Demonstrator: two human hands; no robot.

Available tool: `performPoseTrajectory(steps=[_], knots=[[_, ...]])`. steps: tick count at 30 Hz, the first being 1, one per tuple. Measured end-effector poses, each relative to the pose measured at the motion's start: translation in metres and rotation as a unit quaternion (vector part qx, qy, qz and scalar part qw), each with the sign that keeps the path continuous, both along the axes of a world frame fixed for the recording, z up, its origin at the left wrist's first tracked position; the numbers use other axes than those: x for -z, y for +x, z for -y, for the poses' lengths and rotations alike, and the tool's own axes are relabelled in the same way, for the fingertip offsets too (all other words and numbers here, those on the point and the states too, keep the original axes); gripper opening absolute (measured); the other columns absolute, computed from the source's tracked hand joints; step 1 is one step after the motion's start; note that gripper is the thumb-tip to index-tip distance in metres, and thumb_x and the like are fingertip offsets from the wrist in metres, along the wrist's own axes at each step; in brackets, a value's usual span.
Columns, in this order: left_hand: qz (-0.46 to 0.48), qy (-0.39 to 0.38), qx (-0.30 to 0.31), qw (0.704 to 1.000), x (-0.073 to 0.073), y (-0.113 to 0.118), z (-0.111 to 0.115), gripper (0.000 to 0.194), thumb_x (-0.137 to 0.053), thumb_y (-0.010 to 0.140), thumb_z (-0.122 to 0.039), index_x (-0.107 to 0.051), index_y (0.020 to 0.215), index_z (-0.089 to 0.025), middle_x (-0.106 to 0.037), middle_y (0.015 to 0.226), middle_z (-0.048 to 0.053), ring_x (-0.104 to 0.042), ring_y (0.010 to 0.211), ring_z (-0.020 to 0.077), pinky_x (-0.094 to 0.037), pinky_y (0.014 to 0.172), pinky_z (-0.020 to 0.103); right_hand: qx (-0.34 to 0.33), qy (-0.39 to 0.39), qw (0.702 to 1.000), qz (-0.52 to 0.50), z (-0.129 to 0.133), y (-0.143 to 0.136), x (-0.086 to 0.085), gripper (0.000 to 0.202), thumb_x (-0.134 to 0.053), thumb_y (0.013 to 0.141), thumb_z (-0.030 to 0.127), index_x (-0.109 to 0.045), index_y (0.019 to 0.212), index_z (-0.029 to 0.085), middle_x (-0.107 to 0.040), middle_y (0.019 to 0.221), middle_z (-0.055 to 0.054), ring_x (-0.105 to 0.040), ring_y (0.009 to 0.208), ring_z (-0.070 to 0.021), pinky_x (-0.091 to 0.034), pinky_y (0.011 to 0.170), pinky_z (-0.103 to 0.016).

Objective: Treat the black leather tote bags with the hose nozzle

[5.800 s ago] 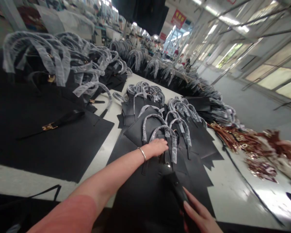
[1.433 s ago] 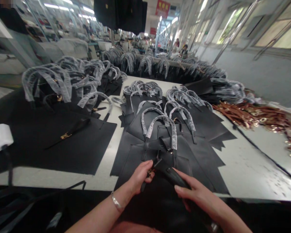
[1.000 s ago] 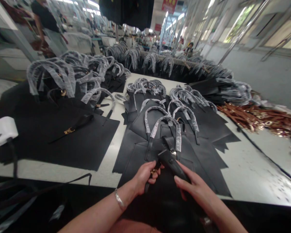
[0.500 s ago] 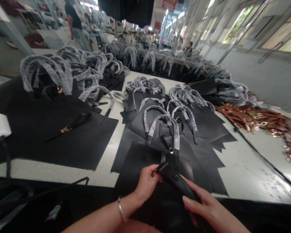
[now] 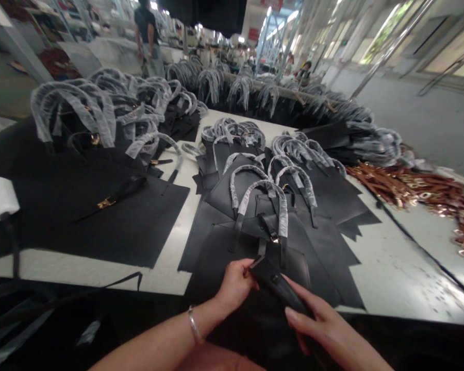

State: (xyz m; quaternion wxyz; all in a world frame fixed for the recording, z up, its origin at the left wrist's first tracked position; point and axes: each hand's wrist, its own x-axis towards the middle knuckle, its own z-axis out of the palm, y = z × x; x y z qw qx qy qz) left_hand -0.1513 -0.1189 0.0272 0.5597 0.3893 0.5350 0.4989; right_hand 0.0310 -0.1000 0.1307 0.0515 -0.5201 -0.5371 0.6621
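A black handheld tool point(image 5: 284, 292) lies in the grip of my right hand point(image 5: 320, 319), its narrow tip pointing up and to the left. My left hand point(image 5: 235, 286) is closed in a pinch beside that tip, on a small brownish piece point(image 5: 249, 270) too small to identify. Under both hands lies a black leather panel point(image 5: 216, 252). Just beyond them is a plastic-wrapped arched handle point(image 5: 283, 211) on another black panel, with a black strap and gold buckle point(image 5: 274, 238) between its ends.
Black panels with wrapped handles point(image 5: 77, 111) cover the left of the pale table point(image 5: 170, 242). Brown straps with gold rings point(image 5: 410, 188) are heaped at the right. A white object point(image 5: 0, 201) stands at the left edge. A person point(image 5: 147, 36) stands in the background.
The tool and my right hand have shifted slightly left and tilted a little. My left hand stays pinched near the tip. The background person appears farther right.
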Motion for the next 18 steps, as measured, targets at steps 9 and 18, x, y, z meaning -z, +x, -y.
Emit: performPoseTrajectory(steps=[9, 18], knots=[[-0.079, 0.015, -0.112, 0.99, 0.008, -0.043, -0.032, 0.04, -0.066, 0.07, -0.024, -0.058, 0.108, -0.013, -0.065, 0.077, 0.002, -0.059, 0.06, 0.0113, -0.046, 0.056, 0.021, 0.043, 0.092, 0.993, 0.066, -0.032, 0.003, 0.007, 0.073, -0.059, 0.082, 0.049, -0.032, 0.146, 0.025, -0.056, 0.058, 0.005, -0.054, 0.048, -0.0137, -0.042, 0.048, -0.025], [-0.235, 0.036, -0.093, 0.967, 0.016, -0.057, -0.039, 0.036, -0.066, 0.072, -0.016, -0.063, 0.108, -0.017, -0.07, 0.097, 0.005, -0.065, 0.083, 0.0171, -0.05, 0.074, 0.026, -0.025, 0.027, 0.997, 0.068, -0.041, -0.005, 0.018, 0.067, -0.057, 0.085, 0.046, -0.034, 0.145, 0.026, -0.055, 0.067, 0.004, -0.055, 0.044, -0.0114, -0.041, 0.04, -0.022]])
